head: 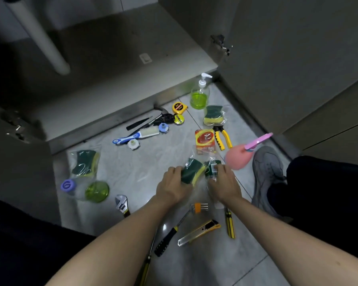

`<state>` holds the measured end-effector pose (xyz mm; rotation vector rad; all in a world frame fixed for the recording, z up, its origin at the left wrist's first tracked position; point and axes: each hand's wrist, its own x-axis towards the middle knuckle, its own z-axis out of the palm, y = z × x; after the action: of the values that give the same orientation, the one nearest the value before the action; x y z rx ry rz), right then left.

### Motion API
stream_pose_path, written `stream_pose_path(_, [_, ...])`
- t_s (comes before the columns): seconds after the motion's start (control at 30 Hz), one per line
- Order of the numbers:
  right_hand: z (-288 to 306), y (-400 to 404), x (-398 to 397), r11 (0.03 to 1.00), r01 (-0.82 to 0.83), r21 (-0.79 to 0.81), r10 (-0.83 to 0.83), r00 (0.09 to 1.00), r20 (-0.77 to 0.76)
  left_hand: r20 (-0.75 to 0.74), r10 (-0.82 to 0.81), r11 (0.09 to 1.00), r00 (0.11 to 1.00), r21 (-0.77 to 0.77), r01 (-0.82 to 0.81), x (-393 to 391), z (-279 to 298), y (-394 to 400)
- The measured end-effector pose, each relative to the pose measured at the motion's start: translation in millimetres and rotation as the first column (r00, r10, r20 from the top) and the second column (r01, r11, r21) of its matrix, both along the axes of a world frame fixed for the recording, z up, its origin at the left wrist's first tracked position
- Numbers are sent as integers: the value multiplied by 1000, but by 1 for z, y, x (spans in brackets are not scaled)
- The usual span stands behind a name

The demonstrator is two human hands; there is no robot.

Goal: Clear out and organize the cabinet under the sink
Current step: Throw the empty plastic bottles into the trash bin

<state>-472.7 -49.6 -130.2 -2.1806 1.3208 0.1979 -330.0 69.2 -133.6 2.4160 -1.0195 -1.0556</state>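
The open cabinet (116,58) under the sink shows a bare shelf with a white drain pipe (39,36) at its left. On the floor tiles in front, my left hand (172,186) grips a green and yellow sponge (191,171) in a clear wrapper. My right hand (223,182) holds a second clear packet with a green item (212,168), pressed against the sponge. Other wrapped sponges lie at the left (85,163) and at the back right (213,115).
Scattered on the floor: a green soap pump bottle (199,93), tape measure (179,108), brush (136,136), pliers (221,135), red box (205,139), pink scrubber (236,159), fallen bottle (87,189), wrench (122,205), utility knife (198,232), screwdrivers (167,238). My shoe (267,176) is at the right.
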Motion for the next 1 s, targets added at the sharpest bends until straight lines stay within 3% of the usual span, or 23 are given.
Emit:
stream_pose_path(0.13, [-10,-8,4,997,71,-20,-70,997,26,58,20,998,998,-54,-16,-11,-19,-21])
stream_pose_path(0.3, [-26,-9,6,985,158,65,-160,986,39,42,68,996,997,-58,-66,2,-32,-21])
stream_pose_path(0.43, [-31,-3,12,970,221,100,-233,964,129,145,116,991,983,43,-123,22,-33,-4])
stream_pose_path(0.6, [-37,16,37,962,200,186,-241,944,227,273,242,948,931,138,-287,52,-31,29])
stream_pose_path(0.73, [-44,33,62,962,88,259,-161,948,274,316,300,929,900,118,-351,66,-25,51])
stream_pose_path(0.8, [-46,30,72,982,48,183,-96,961,261,358,294,949,886,-2,-314,64,-21,57])
stream_pose_path(0.9, [-45,5,79,998,53,-37,-39,948,315,371,224,950,901,-291,-116,52,-18,55])
stream_pose_path(1.0, [-42,-32,83,969,17,-248,44,971,235,307,80,957,948,-289,13,32,-16,35])
